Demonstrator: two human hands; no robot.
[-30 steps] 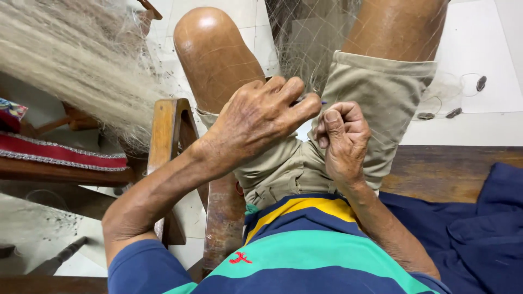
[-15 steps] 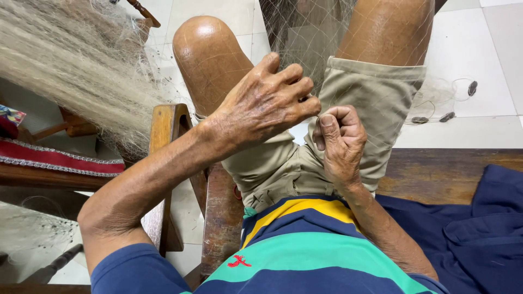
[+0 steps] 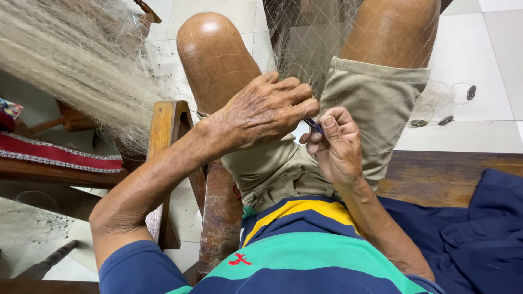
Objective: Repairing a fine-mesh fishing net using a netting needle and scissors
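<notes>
Hands meet over the lap of a seated person, seen from above by a camera on their own head. The left hand (image 3: 264,111) reaches across from the left side, knuckles up, its fingers curled and its thumb and forefinger pinched shut on the upper end of a small dark blue slender tool (image 3: 314,126). The right hand (image 3: 333,146) sits just beside it, loosely fisted with the fingers folded toward the palm, thumb pressed near the lower end of the same tool; whether it also grips a strand of netting cannot be told. Both hands hover over the hem of khaki cloth shorts (image 3: 376,103), close to the body. A fine pale translucent fishing net (image 3: 305,43) hangs down between the bare knees and drapes across the right thigh, reaching the hands. To the left, a thick bundle of the same pale netting (image 3: 71,71) fans out like straw over a brown wooden chair arm (image 3: 166,136). Below that lies a red cushion with silver trim (image 3: 49,155). The person wears a striped shirt in navy, green and yellow (image 3: 305,245). A dark blue cloth (image 3: 479,234) rests on a worn wooden bench (image 3: 447,169) at the right. A few small dark weights (image 3: 444,120) lie on the white tiled floor (image 3: 479,65) beyond the right knee.
</notes>
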